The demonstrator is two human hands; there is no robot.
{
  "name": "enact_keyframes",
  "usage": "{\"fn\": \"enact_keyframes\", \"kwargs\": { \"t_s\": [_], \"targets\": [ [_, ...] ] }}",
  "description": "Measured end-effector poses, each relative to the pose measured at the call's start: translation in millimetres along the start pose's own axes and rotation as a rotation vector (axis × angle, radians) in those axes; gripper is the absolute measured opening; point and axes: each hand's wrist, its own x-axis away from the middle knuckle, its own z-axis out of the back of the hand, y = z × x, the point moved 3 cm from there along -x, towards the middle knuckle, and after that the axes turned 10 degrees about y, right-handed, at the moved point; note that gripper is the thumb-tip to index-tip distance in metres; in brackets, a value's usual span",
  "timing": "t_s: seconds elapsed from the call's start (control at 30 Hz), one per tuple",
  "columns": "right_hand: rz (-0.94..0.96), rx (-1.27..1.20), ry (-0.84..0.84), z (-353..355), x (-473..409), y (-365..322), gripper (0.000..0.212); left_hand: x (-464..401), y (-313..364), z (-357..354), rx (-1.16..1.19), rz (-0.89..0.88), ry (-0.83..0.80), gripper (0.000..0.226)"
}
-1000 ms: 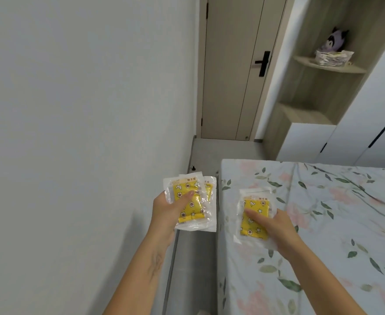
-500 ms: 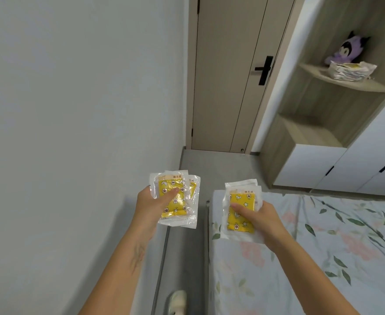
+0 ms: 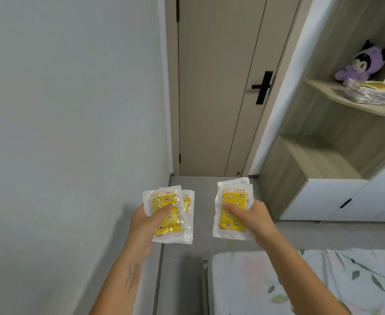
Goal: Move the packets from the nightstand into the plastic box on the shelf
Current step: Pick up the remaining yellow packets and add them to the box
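Your left hand (image 3: 145,220) grasps a fanned bunch of yellow packets (image 3: 167,215), thumb pressed on the top one, held over the grey floor (image 3: 200,201) beside the wall. Your right hand (image 3: 251,218) clasps more packets (image 3: 232,211) the same way. Far right, the plastic box (image 3: 372,93) sits on the shelf (image 3: 323,87), already holding packets, beside a purple plush toy (image 3: 360,62).
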Motion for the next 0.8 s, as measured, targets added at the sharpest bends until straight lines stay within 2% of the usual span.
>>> {"fn": "enact_keyframes", "kwargs": {
  "t_s": [0.2,0.47,0.63,0.8],
  "targets": [
    [-0.035,-0.033,0.069,-2,-100,-18,0.018,-97,41,-66,-0.031,-0.030,-0.048,0.014],
    [-0.060,-0.089,0.151,-5,-242,-62,0.014,-227,74,-167,-0.043,0.012,-0.149,0.018],
    [-0.051,-0.142,0.203,-12,-377,-101,0.009,-340,115,-272,-0.112,-0.023,-0.254,0.020],
    [-0.080,-0.122,0.259,1,-483,-141,0.014,-432,173,-386,-0.142,-0.053,-0.350,0.021]
  ]
}}
